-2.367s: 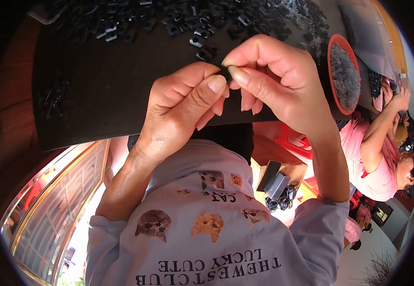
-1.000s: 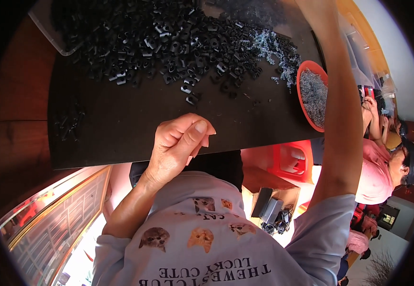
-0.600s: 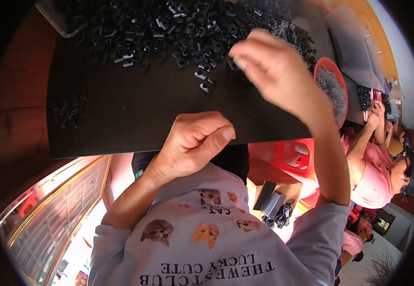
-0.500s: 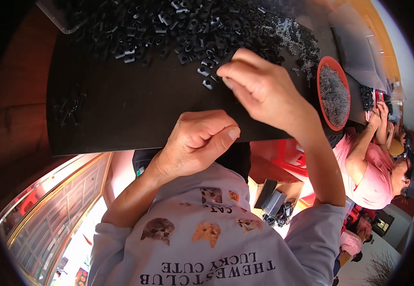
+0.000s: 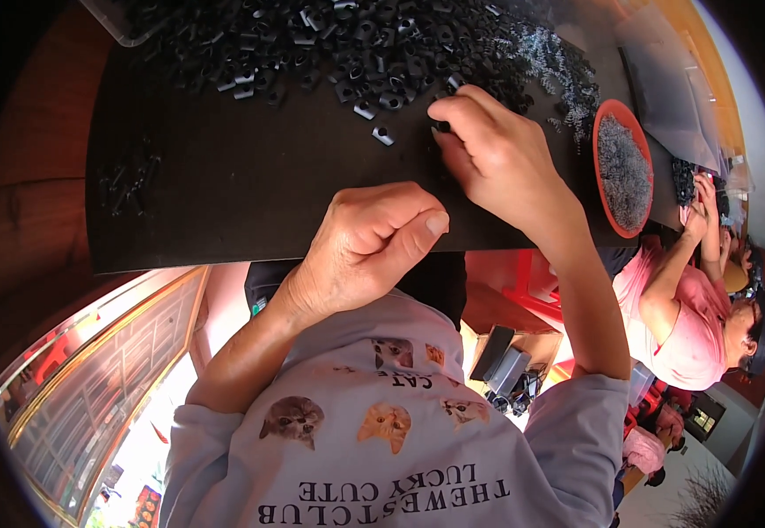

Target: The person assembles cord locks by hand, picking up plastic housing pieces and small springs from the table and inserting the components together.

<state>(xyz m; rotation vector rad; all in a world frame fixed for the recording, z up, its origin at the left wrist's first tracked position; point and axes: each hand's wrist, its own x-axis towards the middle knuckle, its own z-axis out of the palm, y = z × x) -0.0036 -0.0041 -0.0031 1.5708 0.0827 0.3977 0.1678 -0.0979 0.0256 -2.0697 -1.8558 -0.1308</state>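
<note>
My right hand (image 5: 504, 163) is over the table at the near edge of a heap of small black plastic pieces (image 5: 365, 53), short tubes with a round hole. Thumb and forefinger pinch one small black piece (image 5: 442, 128), mostly covered by the fingers. A loose black piece (image 5: 382, 135) lies just left of those fingertips. Closer to me, my left hand (image 5: 369, 242) is closed above the table's front edge, thumb pressed on the curled fingers. Whatever it holds is hidden.
An orange-red bowl (image 5: 605, 216) full of small metal springs stands at the right. Loose springs (image 5: 558, 66) lie beside the heap. Several thin black parts (image 5: 129, 187) are at the table's left. A clear plastic container (image 5: 118, 31) is at the far left. A person in pink (image 5: 677, 330) works on the right.
My right hand has drawn slightly right with a black piece now showing in its pinch. Fewer loose pieces lie by its fingertips. The left hand stays closed; the whole view has shifted a little.
</note>
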